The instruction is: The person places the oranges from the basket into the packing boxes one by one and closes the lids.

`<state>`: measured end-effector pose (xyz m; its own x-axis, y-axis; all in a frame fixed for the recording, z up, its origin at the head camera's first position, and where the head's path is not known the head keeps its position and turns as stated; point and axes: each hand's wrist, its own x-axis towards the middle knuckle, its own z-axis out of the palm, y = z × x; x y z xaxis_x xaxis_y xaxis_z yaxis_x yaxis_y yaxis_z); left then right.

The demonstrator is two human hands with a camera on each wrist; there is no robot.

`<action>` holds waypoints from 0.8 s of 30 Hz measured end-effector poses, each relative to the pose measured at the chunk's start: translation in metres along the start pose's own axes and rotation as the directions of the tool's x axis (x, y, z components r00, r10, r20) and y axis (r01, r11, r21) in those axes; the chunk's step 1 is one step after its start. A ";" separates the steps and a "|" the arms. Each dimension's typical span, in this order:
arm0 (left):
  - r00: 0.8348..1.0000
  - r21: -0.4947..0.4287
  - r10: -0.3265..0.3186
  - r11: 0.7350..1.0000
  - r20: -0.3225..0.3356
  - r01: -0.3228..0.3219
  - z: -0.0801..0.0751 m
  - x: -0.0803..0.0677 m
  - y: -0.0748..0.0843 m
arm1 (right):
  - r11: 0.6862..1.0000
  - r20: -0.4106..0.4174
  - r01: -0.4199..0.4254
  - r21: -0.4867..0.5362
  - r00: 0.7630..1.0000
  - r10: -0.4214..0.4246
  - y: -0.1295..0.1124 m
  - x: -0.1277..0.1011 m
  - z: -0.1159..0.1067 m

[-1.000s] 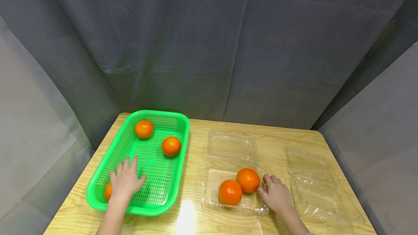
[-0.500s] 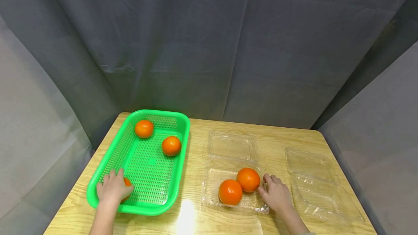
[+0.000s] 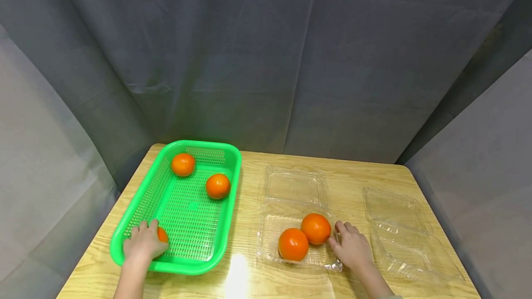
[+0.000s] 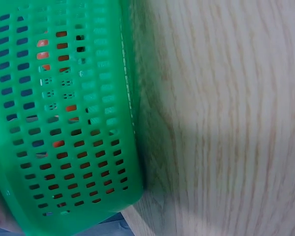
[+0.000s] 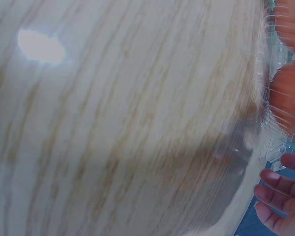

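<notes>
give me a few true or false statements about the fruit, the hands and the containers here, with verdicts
1. The left hand grips an orange fruit inside the green basket. True.
2. Four loose fruits lie in the basket besides the gripped one. False: only two, one at the far end and one near the right wall.
3. The clear clamshell beside the right hand holds two orange fruits. True.
4. The second clamshell at the table's right side is full of fruit. False: it holds none.
5. The right hand is lifting a fruit in the air. False: it rests at the clamshell's edge.
</notes>
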<state>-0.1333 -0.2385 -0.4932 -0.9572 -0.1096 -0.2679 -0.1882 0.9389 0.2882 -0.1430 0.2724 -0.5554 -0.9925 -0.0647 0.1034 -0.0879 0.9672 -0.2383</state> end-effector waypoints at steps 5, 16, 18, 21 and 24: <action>1.000 -0.010 0.003 1.000 -0.006 -0.003 0.001 0.000 -0.001 | 1.000 -0.008 0.002 0.001 1.000 -0.002 0.000 0.000 0.000; 0.999 -0.024 0.007 1.000 -0.039 -0.008 0.005 0.001 -0.001 | 1.000 -0.027 0.008 0.007 1.000 -0.008 0.001 0.000 0.002; 0.998 -0.029 0.011 1.000 -0.056 -0.013 0.006 0.001 -0.001 | 1.000 -0.027 0.007 0.005 1.000 -0.007 0.001 0.000 0.002; 0.996 -0.045 0.016 0.999 -0.084 -0.020 0.008 0.003 0.000 | 1.000 -0.024 0.010 0.005 1.000 -0.010 0.001 0.001 0.002; 0.992 -0.063 0.024 0.997 -0.125 -0.032 0.009 0.005 0.001 | 1.000 -0.028 0.018 0.005 0.999 -0.018 0.001 0.000 0.002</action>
<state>-0.1361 -0.2349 -0.5025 -0.9814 -0.1268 -0.1441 -0.1709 0.9193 0.3545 -0.1437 0.2732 -0.5572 -0.9881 -0.0748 0.1346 -0.1059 0.9648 -0.2408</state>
